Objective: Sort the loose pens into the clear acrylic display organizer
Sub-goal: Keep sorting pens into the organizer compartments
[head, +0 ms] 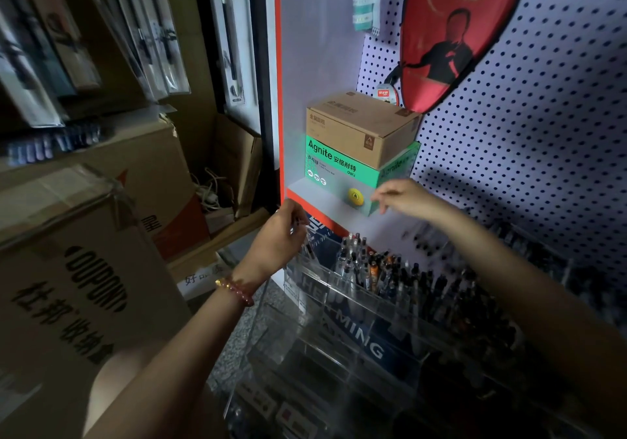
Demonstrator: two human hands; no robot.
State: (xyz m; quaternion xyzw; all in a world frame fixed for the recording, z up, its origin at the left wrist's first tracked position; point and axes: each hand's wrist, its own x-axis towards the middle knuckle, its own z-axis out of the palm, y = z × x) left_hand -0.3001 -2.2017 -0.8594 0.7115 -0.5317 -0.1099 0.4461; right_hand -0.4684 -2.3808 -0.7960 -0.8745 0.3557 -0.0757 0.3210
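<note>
**Shop corner with a clear pen rack**

Shop shelves and boxes fill the dim left side. A big brown cardboard box (84,286) with black letters sits at your left.

Your left hand (278,235) is next to it, with a bracelet (237,291) of round pink and gold beads on the wrist. Its fingers are curled tight round a few thin loose pens (306,245). It holds them over the far left corner of the clear acrylic organizer (325,289).

That rack is see-through plastic with straight, glassy walls and stepped rows of slots. Its top row is packed with stored pens (390,269), standing up with dark tops.

Above it, on a white ledge, a smooth green box (339,164) carries a plain brown carton (359,126). Your right hand (403,197) hangs in the air by the green box's corner, with its fingers loose and drooping, holding nothing.

Behind it is a white pegboard (543,133) dotted with little round holes. A red teardrop-shaped racket cover (454,31) hangs there.
</note>
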